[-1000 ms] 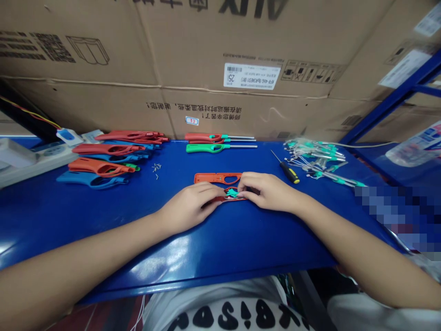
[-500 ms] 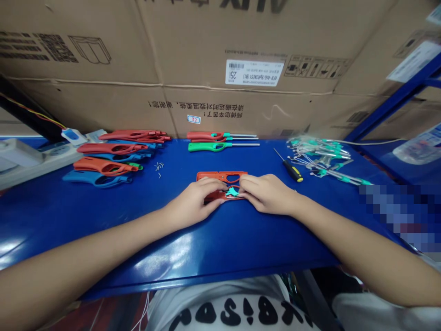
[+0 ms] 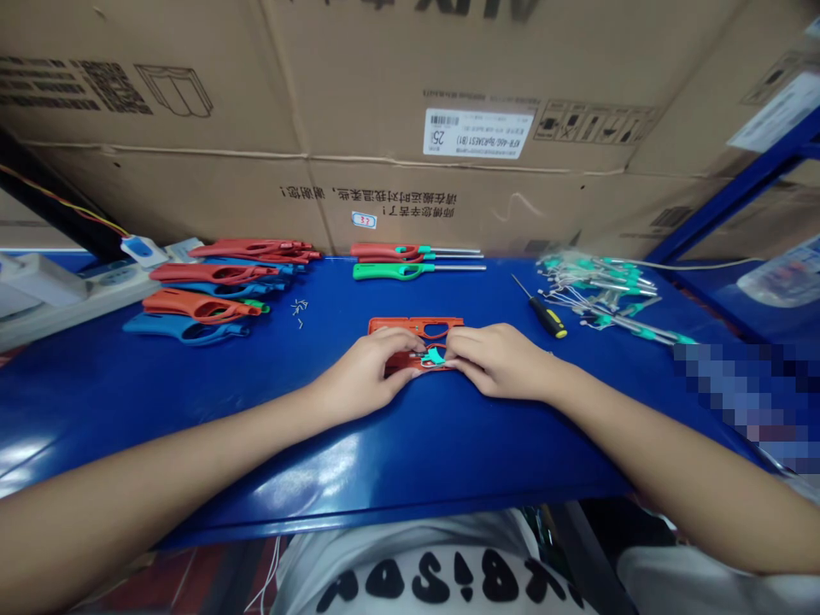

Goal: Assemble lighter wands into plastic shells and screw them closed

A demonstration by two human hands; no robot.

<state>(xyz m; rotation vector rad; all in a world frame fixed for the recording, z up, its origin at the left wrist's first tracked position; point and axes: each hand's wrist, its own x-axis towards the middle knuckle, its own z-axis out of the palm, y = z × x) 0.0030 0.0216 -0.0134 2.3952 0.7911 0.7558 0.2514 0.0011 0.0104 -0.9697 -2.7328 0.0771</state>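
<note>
Near the middle of the blue table lies an orange lighter casing half [image 3: 394, 366], with a teal trigger [image 3: 435, 357] and thin white wire in it. My left hand [image 3: 368, 371] is closed over its left part, thumb along the near edge and fingertips at a small dark part beside the trigger. From the other side, my right hand [image 3: 503, 363] pinches at the trigger's right end; its fingers cover that end of the casing. Just behind, the matching orange casing half [image 3: 398, 325] lies flat, partly hidden by my left fingers.
Stacked red, orange and blue lighter casings [image 3: 192, 329] lie left, near small screws [image 3: 299, 312] and a power strip [image 3: 115, 280]. Behind are assembled lighters [image 3: 394, 271]. Right are a screwdriver [image 3: 546, 316] and metal-tubed teal lighter parts [image 3: 602, 282]. A cardboard box [image 3: 359, 171] stands behind.
Both hands stay at the casing. My left fingertips have shifted slightly off the trigger, so a little more of it and the dark part shows. The camera view has shifted slightly.
</note>
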